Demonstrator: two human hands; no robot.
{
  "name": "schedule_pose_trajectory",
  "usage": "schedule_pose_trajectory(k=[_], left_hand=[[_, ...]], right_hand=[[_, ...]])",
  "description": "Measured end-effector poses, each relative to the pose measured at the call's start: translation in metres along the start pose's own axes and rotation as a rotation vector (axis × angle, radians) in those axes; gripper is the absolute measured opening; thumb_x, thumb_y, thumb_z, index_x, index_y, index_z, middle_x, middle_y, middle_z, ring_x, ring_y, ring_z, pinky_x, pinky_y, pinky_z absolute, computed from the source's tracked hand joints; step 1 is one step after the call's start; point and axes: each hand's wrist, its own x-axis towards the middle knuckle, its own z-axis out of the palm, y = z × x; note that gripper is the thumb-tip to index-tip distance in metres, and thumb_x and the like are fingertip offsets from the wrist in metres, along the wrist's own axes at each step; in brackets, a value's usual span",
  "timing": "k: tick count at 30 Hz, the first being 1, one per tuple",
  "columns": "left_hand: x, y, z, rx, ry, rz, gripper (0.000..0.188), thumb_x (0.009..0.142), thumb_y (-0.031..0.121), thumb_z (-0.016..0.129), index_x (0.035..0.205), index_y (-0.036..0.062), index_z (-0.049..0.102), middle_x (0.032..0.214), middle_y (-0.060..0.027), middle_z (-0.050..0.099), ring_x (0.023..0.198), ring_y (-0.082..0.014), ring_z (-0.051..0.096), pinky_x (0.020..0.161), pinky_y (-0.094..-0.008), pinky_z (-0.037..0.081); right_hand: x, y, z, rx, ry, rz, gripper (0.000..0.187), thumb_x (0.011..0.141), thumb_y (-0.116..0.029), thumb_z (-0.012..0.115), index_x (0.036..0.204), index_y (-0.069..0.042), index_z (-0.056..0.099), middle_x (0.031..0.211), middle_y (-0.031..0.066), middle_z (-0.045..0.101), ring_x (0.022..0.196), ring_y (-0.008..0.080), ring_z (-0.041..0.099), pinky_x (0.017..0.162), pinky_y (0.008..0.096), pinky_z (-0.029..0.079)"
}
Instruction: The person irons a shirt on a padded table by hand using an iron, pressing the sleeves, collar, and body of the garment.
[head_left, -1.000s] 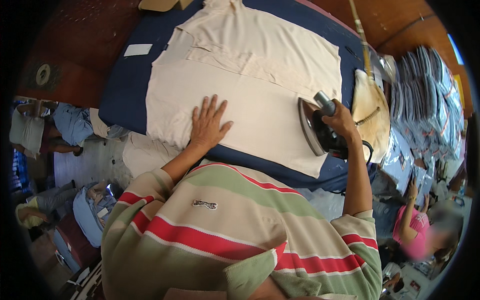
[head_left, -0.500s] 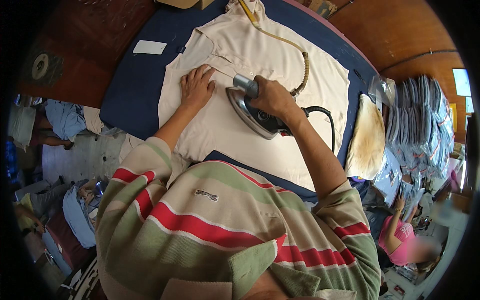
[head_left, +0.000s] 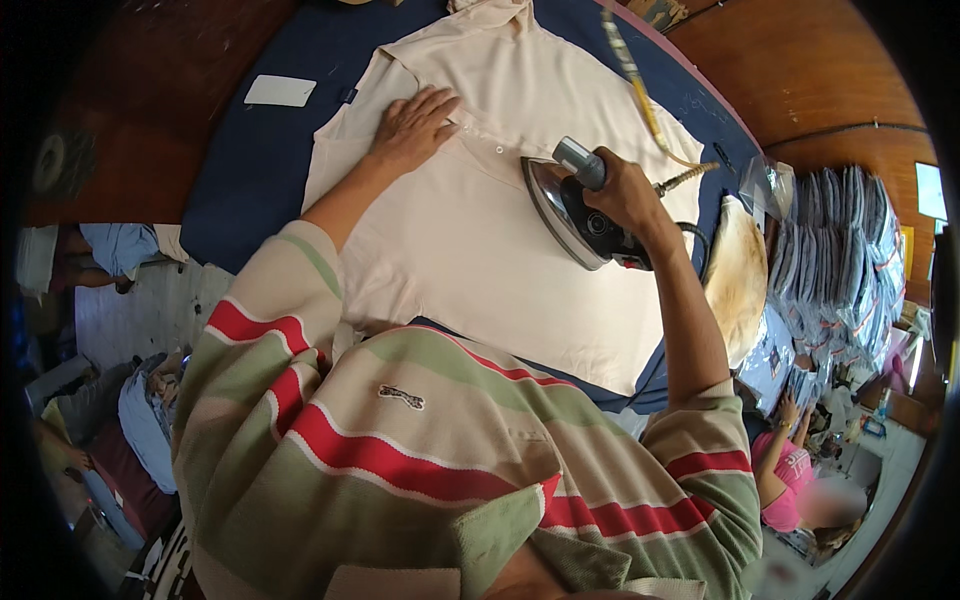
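The cream polo shirt (head_left: 470, 240) lies spread flat on the dark blue ironing pad (head_left: 250, 160), right under both hands. The left hand (head_left: 412, 128) is released and pressed flat, fingers splayed, on the chest just below the collar, pinning the cloth. The right hand (head_left: 622, 195) is clenched around the handle of the steam iron (head_left: 570, 205), whose soleplate looks tipped toward the left hand, so I cannot tell whether it sits fully on the fabric.

The main worry, to my eye, is the short stretch of cloth between the hot plate and those flat fingers: a stroke carried too far toward the placket would reach the fingertips. The braided hose (head_left: 640, 90) and the black cord (head_left: 695, 240) trail off beyond the right hand; either could drag over the shirt and rumple it, or catch and jerk the iron off line. The scorched resting pad (head_left: 735, 275) just beyond the right wrist suggests how hot the plate runs, so lingering in one spot could mark the pale fabric. The buttons near the left hand could snag the iron's nose
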Motion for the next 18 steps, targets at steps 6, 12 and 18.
schedule_pose_trajectory(k=[6,12,18], left_hand=[[0.000,-0.033,-0.002,0.196,-0.120,-0.035,0.053,0.095,0.043,0.032,0.144,0.0231,0.022,0.150,0.0063,0.019,0.138,-0.0131,0.015,0.108,-0.0454,0.015],[0.003,-0.036,-0.013,0.271,-0.223,-0.034,0.055,0.095,0.043,0.030,0.145,0.0240,0.017,0.151,0.0072,0.014,0.139,-0.0137,0.012,0.110,-0.0469,0.011],[0.000,-0.042,-0.012,0.242,-0.160,0.025,0.054,0.096,0.040,0.031,0.145,0.0221,0.016,0.151,0.0060,0.015,0.139,-0.0142,0.013,0.108,-0.0486,0.014]], right_hand=[[0.036,0.015,-0.004,0.049,0.040,0.078,0.035,0.067,-0.019,0.065,0.096,-0.002,0.058,0.083,0.0240,0.063,0.083,0.0375,0.062,0.075,0.0406,0.048],[0.032,0.002,-0.004,0.021,-0.080,-0.014,0.036,0.067,-0.019,0.064,0.098,-0.002,0.058,0.085,0.0236,0.064,0.084,0.0373,0.062,0.078,0.0411,0.047],[0.038,0.003,-0.002,-0.024,-0.116,-0.113,0.039,0.067,-0.020,0.065,0.100,-0.001,0.058,0.084,0.0234,0.064,0.082,0.0368,0.063,0.074,0.0387,0.049]])
